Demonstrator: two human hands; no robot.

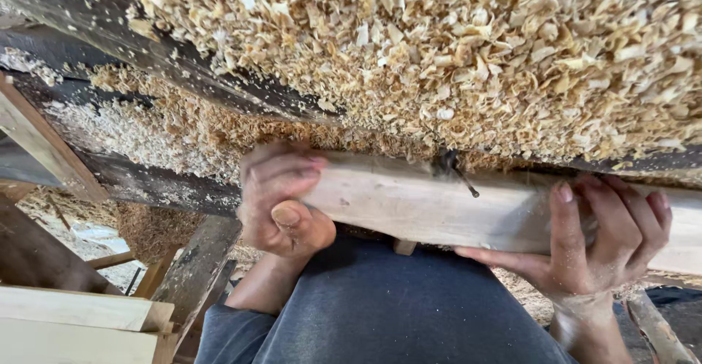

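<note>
Both hands clasp the pale plank lying crosswise (long axis left-right): left hand at its end, right hand farther along.

A pale wooden board is showing a sawn, matt face, slightly fuzzy along its grain, with a dark knot near a thin metal nail that is looking dull and grey. Curly wood shavings are lying light, dry and papery over a bench of dark, rough, weathered timber. Fine sawdust is clinging to the right hand and dusting the left hand. Blue cloth is looking soft and matt. Planed light planks are appearing smooth and clean-edged
</note>
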